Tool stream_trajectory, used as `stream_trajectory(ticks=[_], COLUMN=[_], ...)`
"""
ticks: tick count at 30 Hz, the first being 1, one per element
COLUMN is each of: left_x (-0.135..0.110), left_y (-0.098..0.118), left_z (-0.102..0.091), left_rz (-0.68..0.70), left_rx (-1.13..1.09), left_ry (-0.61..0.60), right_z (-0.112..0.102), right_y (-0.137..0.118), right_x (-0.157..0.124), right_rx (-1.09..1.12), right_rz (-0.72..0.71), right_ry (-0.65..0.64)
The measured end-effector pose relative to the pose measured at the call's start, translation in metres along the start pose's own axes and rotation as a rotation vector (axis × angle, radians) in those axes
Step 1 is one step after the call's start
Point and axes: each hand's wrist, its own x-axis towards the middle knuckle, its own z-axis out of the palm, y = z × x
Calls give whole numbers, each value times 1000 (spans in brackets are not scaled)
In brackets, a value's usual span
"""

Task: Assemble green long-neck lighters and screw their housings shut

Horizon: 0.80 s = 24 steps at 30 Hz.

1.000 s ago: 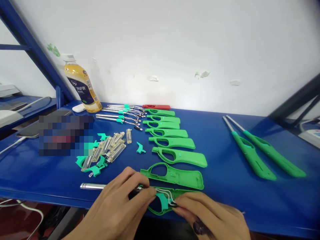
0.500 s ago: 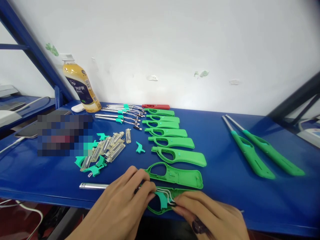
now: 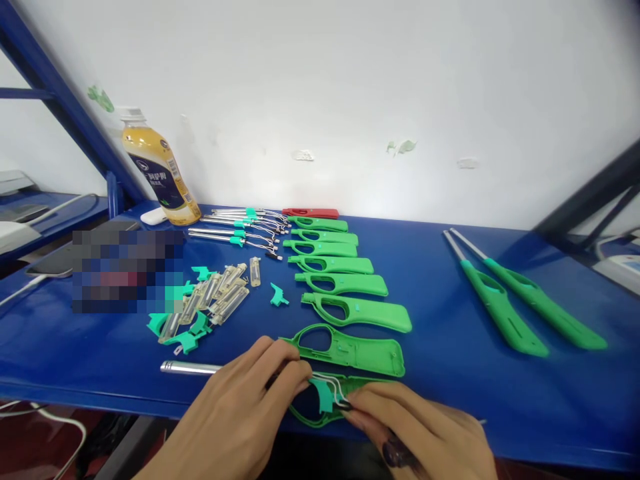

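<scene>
My left hand (image 3: 245, 400) is closed around the base of a lighter's metal tube (image 3: 190, 368), which sticks out to the left. Below it lies an open green lighter shell half (image 3: 313, 419), partly covered by both hands. White wires (image 3: 336, 381) run over a teal trigger (image 3: 324, 395) in this shell. My right hand (image 3: 425, 427) pinches a small black end piece (image 3: 344, 405) at the wires. A dark purplish object (image 3: 397, 455) shows under its fingers; its kind is unclear. Just behind the hands lies another open green shell half (image 3: 370, 353).
Several green shell halves (image 3: 357, 313) and a red one (image 3: 310, 213) line up behind. To the left lie clear fuel tanks (image 3: 230, 307), teal triggers (image 3: 279, 295), wired metal tubes (image 3: 215, 235) and a bottle (image 3: 160, 173). Two assembled lighters (image 3: 505, 307) lie right.
The metal tube has shifted slightly right and up with my left hand. My right hand keeps its pinch at the wires, nearly unmoved. The view has shifted a little.
</scene>
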Motion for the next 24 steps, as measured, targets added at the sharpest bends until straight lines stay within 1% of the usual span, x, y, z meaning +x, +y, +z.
stream_trajectory(ticks=[3,7,13,17,21,24], left_x=[-4,-6,-12,-14,-11,-10], left_y=[-1,-1,-7,-8,-5,-3], left_z=[0,-1,-2,-2,-1,-1], left_rz=[-13,-23,45,63,71,77], left_rx=[2,-16,-20,6,18,35], left_ry=[-36,-15,-31,-2,33,32], right_z=[-1,-1,-1,-1,-2,-2], right_y=[-1,-1,-1,-1,-2,-2], right_x=[0,0,0,0,1,2], right_rx=[10,-4,13,16,10,-5], right_rz=[-3,3,9,6,5,-1], right_ry=[-4,-2,-5,-17,-16,-11])
